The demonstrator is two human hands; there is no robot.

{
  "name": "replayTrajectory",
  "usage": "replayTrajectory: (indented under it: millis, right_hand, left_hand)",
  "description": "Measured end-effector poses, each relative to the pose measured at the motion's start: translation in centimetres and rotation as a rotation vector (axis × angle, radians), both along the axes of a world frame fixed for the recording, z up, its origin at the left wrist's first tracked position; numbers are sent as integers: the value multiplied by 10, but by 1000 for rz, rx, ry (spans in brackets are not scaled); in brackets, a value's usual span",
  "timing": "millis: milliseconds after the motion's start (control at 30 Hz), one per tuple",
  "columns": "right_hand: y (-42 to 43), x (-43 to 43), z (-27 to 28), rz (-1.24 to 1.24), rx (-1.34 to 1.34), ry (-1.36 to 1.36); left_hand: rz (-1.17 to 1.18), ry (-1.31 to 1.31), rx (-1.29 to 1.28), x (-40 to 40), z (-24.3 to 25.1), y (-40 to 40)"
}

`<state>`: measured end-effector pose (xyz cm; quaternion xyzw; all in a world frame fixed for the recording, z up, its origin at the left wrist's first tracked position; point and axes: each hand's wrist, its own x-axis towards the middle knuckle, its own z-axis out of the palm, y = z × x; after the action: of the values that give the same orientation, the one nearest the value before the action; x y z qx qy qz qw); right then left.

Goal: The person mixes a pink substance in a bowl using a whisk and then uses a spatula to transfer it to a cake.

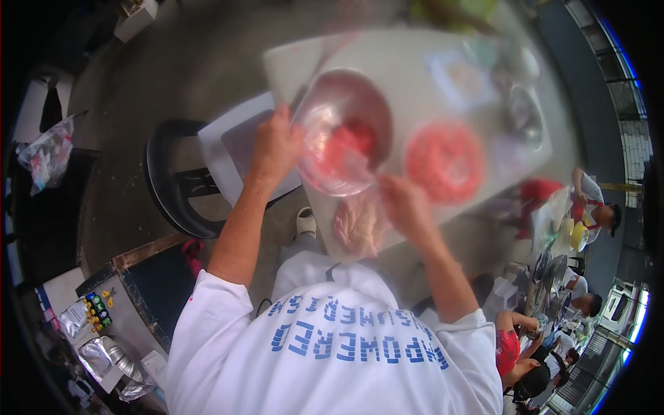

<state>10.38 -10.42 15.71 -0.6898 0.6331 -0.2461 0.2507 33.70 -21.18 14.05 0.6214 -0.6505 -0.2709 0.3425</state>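
A shiny metal mixing bowl [373, 104] is tilted on the table before me, with a red, wet-looking mixture [358, 137] inside. My left hand [280, 142] grips the bowl's left rim. A dark, narrow handle-like strip shows by those fingers; haze hides what it is. Over the near right side of the bowl, my right hand [407, 207] holds a pale utensil, apparently a spatula [355, 163], its blade reaching into the mixture. Right of the bowl stands a round container of pinkish-red crumbly food [443, 163], blurred. A crumpled pinkish-tan cloth [358, 225] lies at the near table edge.
The pale table [394, 49] also bears a blurred paper [459, 75] and a metal bowl [524, 116] at the far right. Left stand a white plastic stool [223, 132] and a black chair [161, 176]. Several people [524, 358] work at tables on the right.
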Motion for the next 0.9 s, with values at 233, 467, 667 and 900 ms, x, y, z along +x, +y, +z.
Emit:
replayTrajectory:
  millis: [233,467,667,900]
  right_hand:
    - [17,28,9,6,207,-126]
    - [8,-13,-41,-3,109,339]
    - [14,14,-17,121,-12,26]
    - [-8,-10,-32,-33,170,406]
  left_hand:
    - [-36,-9,-30,-5,1,0]
    - [-62,-28,-66,-6,1,0]
    - [-55,-13,-68,-3,-1,-2]
    - [-61,-16,-33,-2,1,0]
